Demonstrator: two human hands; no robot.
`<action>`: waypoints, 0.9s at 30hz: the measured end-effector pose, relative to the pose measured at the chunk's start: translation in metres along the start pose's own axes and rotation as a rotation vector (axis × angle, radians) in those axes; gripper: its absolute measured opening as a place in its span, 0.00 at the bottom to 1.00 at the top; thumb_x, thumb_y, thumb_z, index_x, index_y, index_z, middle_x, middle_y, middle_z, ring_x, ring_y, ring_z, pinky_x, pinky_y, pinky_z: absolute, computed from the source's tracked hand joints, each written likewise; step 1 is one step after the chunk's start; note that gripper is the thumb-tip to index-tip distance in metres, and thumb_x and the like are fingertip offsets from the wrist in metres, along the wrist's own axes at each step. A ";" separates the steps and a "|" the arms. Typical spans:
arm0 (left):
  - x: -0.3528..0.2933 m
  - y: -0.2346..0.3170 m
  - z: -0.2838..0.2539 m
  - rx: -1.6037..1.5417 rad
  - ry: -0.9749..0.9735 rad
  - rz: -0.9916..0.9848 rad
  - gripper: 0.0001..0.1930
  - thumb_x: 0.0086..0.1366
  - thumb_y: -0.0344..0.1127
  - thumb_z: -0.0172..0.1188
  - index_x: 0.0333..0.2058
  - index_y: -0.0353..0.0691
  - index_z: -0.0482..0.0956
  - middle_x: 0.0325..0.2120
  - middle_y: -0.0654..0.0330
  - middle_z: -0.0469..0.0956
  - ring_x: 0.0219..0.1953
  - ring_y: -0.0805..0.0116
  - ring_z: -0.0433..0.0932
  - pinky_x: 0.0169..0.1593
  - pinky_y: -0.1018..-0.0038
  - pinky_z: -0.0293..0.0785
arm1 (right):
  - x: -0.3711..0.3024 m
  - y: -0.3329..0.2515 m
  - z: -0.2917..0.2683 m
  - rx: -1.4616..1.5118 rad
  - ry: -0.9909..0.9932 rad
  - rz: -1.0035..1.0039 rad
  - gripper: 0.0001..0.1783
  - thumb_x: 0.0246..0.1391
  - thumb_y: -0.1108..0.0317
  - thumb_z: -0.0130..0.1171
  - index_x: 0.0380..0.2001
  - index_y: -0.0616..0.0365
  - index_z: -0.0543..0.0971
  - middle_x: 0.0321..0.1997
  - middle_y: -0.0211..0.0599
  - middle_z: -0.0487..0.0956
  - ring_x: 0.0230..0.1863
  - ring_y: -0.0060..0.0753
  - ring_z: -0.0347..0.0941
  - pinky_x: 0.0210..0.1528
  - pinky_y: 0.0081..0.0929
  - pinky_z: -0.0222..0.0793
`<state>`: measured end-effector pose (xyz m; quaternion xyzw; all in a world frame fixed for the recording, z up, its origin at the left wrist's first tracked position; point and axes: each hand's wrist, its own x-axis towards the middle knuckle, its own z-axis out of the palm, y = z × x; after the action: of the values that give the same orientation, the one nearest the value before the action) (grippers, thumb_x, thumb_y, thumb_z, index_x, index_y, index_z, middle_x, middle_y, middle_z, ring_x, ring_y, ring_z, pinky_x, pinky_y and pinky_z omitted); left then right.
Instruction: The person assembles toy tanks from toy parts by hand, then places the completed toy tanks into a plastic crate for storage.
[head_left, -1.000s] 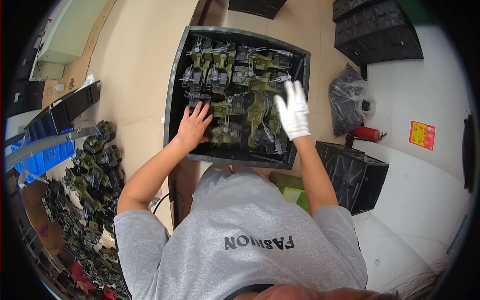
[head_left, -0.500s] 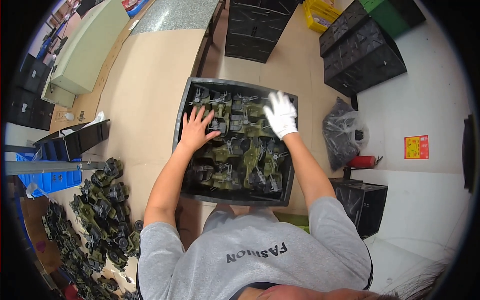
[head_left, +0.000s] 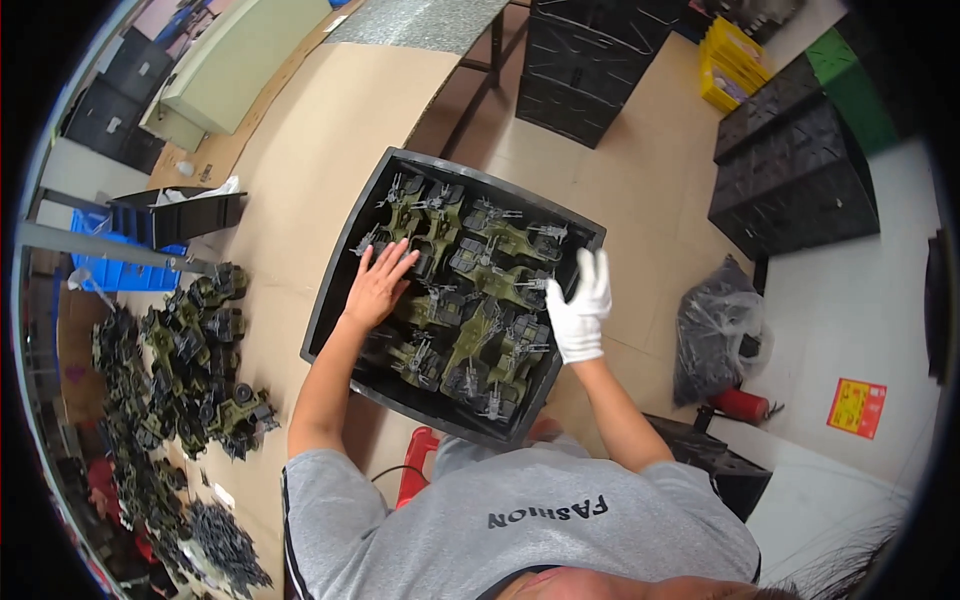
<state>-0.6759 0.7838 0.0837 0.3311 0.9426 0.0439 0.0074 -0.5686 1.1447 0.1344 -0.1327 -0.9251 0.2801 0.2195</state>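
Observation:
A black plastic bin (head_left: 500,184) is in front of me, its edges slanting down to the right. Inside lie rows of olive-green and black toy vehicles (head_left: 490,275) with grey gun-like parts. My bare left hand (head_left: 374,285) rests over the toys along the bin's left side, fingers stretched out and holding nothing. On my right hand (head_left: 582,312) is a white glove. That hand is over the bin's right wall, thumb and fingers apart with nothing visible between them. Its palm side is hidden, and I cannot tell how firmly it touches the rim.
More toy vehicles (head_left: 195,360) are heaped on the left of the brown-covered table (head_left: 300,130), with a pile of small dark parts (head_left: 225,545) nearer. Black crates (head_left: 575,75) stand ahead. At right are a plastic bag (head_left: 715,335) and a fire extinguisher (head_left: 740,405). A red stool (head_left: 418,465) is below the bin.
The view has turned, so the bin and room appear rotated clockwise. My right hand has come from over the far right toys to the bin's right wall. My left hand stays over the left side.

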 end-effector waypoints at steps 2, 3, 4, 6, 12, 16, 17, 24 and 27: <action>0.002 0.003 -0.001 0.051 0.017 -0.026 0.35 0.68 0.44 0.60 0.72 0.56 0.57 0.73 0.59 0.55 0.74 0.57 0.54 0.74 0.49 0.45 | -0.022 0.040 0.017 0.241 -0.065 0.225 0.51 0.49 0.58 0.72 0.72 0.56 0.56 0.74 0.58 0.57 0.74 0.59 0.55 0.74 0.46 0.53; 0.006 0.010 -0.011 0.055 0.015 -0.035 0.35 0.68 0.44 0.60 0.72 0.56 0.57 0.73 0.59 0.55 0.74 0.57 0.54 0.74 0.49 0.45 | -0.027 0.047 0.021 0.435 -0.139 0.409 0.56 0.51 0.59 0.72 0.74 0.59 0.48 0.75 0.57 0.57 0.74 0.55 0.56 0.74 0.40 0.54; 0.010 0.014 -0.022 0.064 0.037 -0.025 0.37 0.67 0.47 0.62 0.71 0.55 0.57 0.73 0.58 0.54 0.74 0.55 0.53 0.74 0.49 0.44 | -0.028 0.054 0.024 0.440 -0.144 0.403 0.56 0.51 0.59 0.72 0.74 0.59 0.48 0.75 0.57 0.57 0.74 0.55 0.56 0.74 0.40 0.54; 0.012 0.017 -0.053 0.045 0.115 -0.142 0.41 0.63 0.56 0.64 0.70 0.50 0.60 0.73 0.51 0.54 0.75 0.50 0.50 0.74 0.47 0.42 | -0.029 0.063 0.022 0.646 -0.260 0.849 0.56 0.52 0.60 0.71 0.74 0.63 0.47 0.74 0.56 0.60 0.72 0.51 0.60 0.73 0.37 0.55; -0.098 -0.079 -0.012 -0.339 -0.250 -0.910 0.34 0.63 0.59 0.62 0.58 0.38 0.75 0.53 0.37 0.76 0.55 0.40 0.76 0.57 0.55 0.74 | -0.094 0.091 0.042 0.436 -0.323 0.675 0.42 0.52 0.63 0.68 0.66 0.68 0.63 0.66 0.60 0.68 0.66 0.55 0.66 0.70 0.42 0.60; -0.108 -0.062 0.015 -0.312 0.094 -0.800 0.29 0.59 0.47 0.69 0.54 0.35 0.76 0.43 0.40 0.82 0.48 0.40 0.80 0.53 0.54 0.76 | -0.080 0.072 0.011 0.394 -0.268 0.568 0.40 0.50 0.69 0.64 0.66 0.67 0.63 0.61 0.59 0.71 0.65 0.58 0.66 0.70 0.44 0.60; -0.106 -0.061 0.013 -0.310 0.099 -0.797 0.29 0.59 0.47 0.69 0.54 0.35 0.76 0.43 0.40 0.82 0.48 0.40 0.80 0.53 0.54 0.76 | -0.072 0.069 0.002 0.461 -0.302 0.545 0.40 0.49 0.70 0.62 0.66 0.67 0.62 0.60 0.58 0.71 0.65 0.59 0.66 0.69 0.45 0.60; -0.023 0.010 -0.105 -0.431 0.089 -0.799 0.18 0.59 0.39 0.68 0.43 0.31 0.81 0.36 0.41 0.84 0.40 0.45 0.84 0.45 0.59 0.78 | 0.076 0.101 -0.058 0.965 -0.329 0.518 0.28 0.44 0.80 0.54 0.54 0.64 0.73 0.33 0.30 0.79 0.31 0.23 0.72 0.35 0.23 0.72; 0.018 0.045 -0.166 -0.318 0.115 -0.767 0.20 0.57 0.38 0.70 0.44 0.30 0.81 0.36 0.41 0.84 0.41 0.44 0.84 0.46 0.58 0.78 | 0.153 0.118 -0.089 0.967 -0.445 0.520 0.29 0.40 0.80 0.57 0.52 0.62 0.76 0.32 0.30 0.78 0.29 0.23 0.71 0.33 0.23 0.71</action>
<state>-0.6690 0.8169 0.2531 -0.0520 0.9779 0.2012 0.0215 -0.6442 1.3377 0.1834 -0.1782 -0.6533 0.7356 -0.0200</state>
